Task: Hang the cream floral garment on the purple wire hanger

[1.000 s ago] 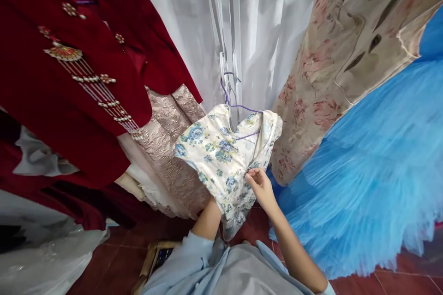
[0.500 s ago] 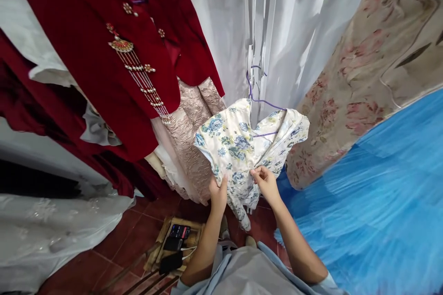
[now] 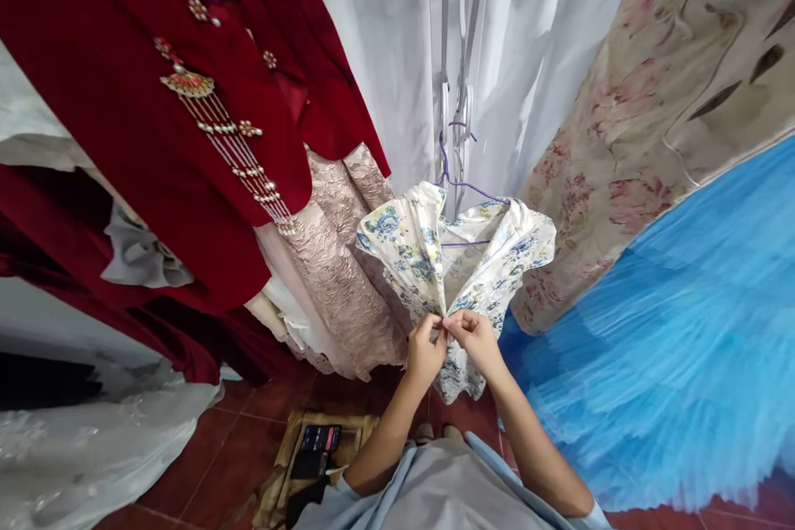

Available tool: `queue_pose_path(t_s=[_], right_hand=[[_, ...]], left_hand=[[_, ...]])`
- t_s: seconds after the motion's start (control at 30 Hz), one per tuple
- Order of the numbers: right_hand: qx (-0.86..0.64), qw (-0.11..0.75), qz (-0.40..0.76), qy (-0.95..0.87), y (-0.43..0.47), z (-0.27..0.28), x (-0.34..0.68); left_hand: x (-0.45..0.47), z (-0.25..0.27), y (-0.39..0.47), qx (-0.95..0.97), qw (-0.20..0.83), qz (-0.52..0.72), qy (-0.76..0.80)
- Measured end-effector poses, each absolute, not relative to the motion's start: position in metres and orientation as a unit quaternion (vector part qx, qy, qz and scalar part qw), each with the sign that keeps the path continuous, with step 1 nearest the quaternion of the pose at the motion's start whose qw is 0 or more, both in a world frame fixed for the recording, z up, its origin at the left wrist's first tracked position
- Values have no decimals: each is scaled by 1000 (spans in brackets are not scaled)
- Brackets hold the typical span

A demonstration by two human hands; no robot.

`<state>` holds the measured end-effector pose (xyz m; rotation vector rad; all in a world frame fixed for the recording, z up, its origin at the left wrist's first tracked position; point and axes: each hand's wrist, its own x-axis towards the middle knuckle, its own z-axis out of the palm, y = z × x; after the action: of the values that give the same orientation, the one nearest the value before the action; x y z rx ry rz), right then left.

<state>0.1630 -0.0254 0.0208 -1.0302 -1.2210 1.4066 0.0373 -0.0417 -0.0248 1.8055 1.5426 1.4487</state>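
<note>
A white blouse (image 3: 407, 252) with blue flowers and yellow touches hangs on a purple wire hanger (image 3: 475, 189) in front of me. Its front falls in a V, and the two edges come together at my fingers. My left hand (image 3: 426, 348) pinches the left front edge of the blouse. Right beside it, my right hand (image 3: 473, 339) pinches the other edge, fingertips almost touching those of the left. Whatever button or fastener lies between the fingertips is too small to make out. The hem of the blouse dangles below both hands.
To the left hang a dark red jacket (image 3: 248, 99) with a beaded ornament (image 3: 229, 145) and a pink brocade skirt (image 3: 348, 257). White curtains (image 3: 397, 41) are behind. A floral cloth (image 3: 621, 149) and blue tulle (image 3: 658, 348) fill the right. A wooden stool (image 3: 291, 439) bears a phone (image 3: 320, 437).
My left hand has moved from the blouse's left side to its front edge, beside my right hand. The two front edges are now drawn together. The view has shifted slightly.
</note>
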Motion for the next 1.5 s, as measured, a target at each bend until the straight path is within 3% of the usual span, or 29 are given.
queue_pose_path(t_s=[0.27,0.5,0.63,0.73,0.9,1.13,1.3,1.5], right_hand=[[-381,636,519,-425,56,121,150],[-357,667,490,-433,92,181,139],[-365,664,479,-443,76,177,141],[-365,666,467,-454,67,175,146],[-383,648,428,-501,70,174,150],[-376,648,415,-516,79,162,145],[-403,640,382,-531,84,146,143],[-481,565,405,-534,55,76,144]], left_hand=[[32,-12,-35,687,274,454,497],[44,-19,-36,686,337,437,473],[19,27,-8,658,295,531,445],[0,99,29,675,177,587,410],[-6,190,87,800,15,483,356],[-5,202,100,839,-99,410,343],[-6,213,101,825,-101,453,323],[-82,221,126,693,-43,606,388]])
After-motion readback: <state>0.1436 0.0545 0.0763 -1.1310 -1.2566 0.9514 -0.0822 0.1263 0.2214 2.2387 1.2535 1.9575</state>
